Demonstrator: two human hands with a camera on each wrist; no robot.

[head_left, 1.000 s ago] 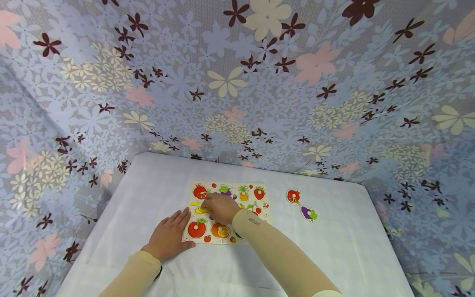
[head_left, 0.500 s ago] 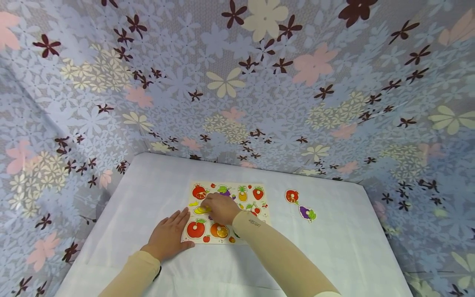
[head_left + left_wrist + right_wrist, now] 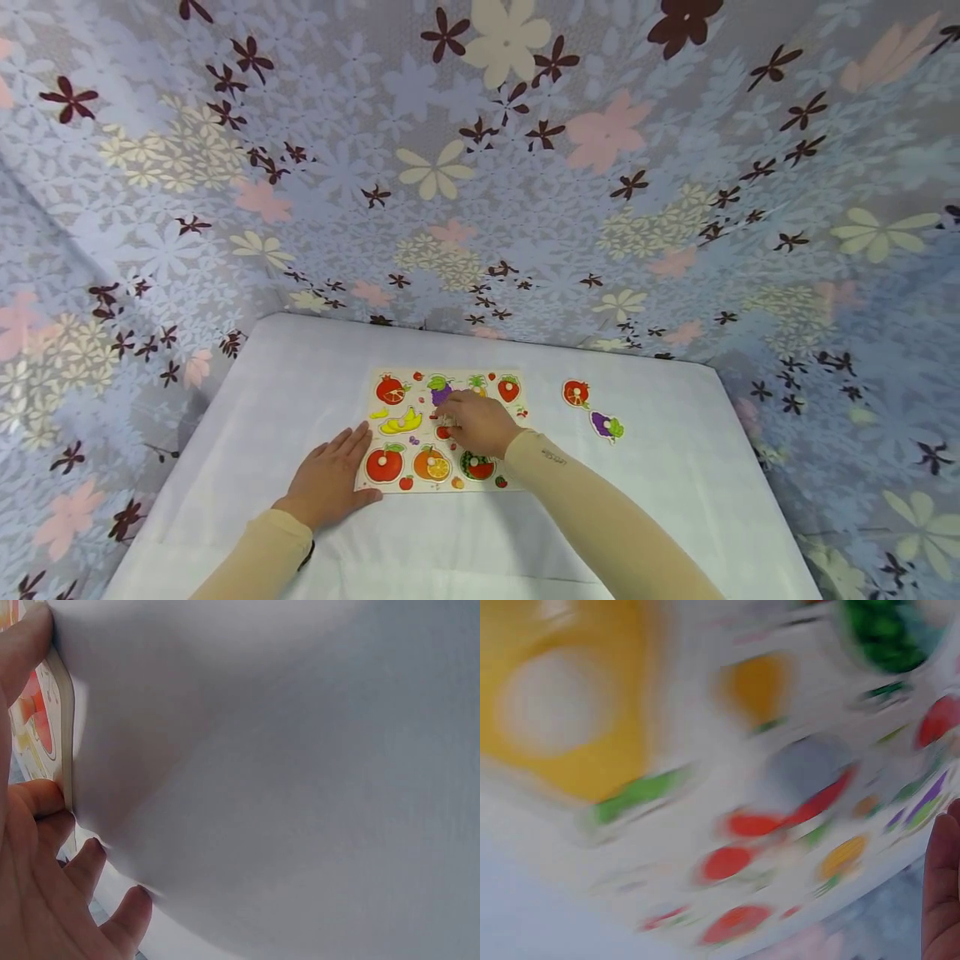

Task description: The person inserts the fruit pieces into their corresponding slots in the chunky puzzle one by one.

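A fruit puzzle board (image 3: 364,483) with knobbed pieces lies on the white-covered table. My left hand (image 3: 327,483) rests along its left edge with fingers extended; the left wrist view shows thumb and fingers (image 3: 37,799) at the board's rim. My right hand (image 3: 482,423) is over the middle of the board, with nothing seen in it. Only its fingers (image 3: 941,889) show at the edge of the blurred right wrist view. Near it are the banana piece (image 3: 402,422), grapes (image 3: 439,392), orange (image 3: 432,464) and watermelon (image 3: 477,467). The right hand partly covers a pineapple (image 3: 477,382).
To the right of the board lie a loose pomegranate piece (image 3: 576,393) and a loose grape piece (image 3: 606,426). Flower-patterned cloth (image 3: 442,217) stands behind and beside the table (image 3: 652,500).
My right hand has left the banana piece and moved right over the board, uncovering the bananas, grapes and watermelon. The left hand stays at the board's edge. The head view has shifted slightly.
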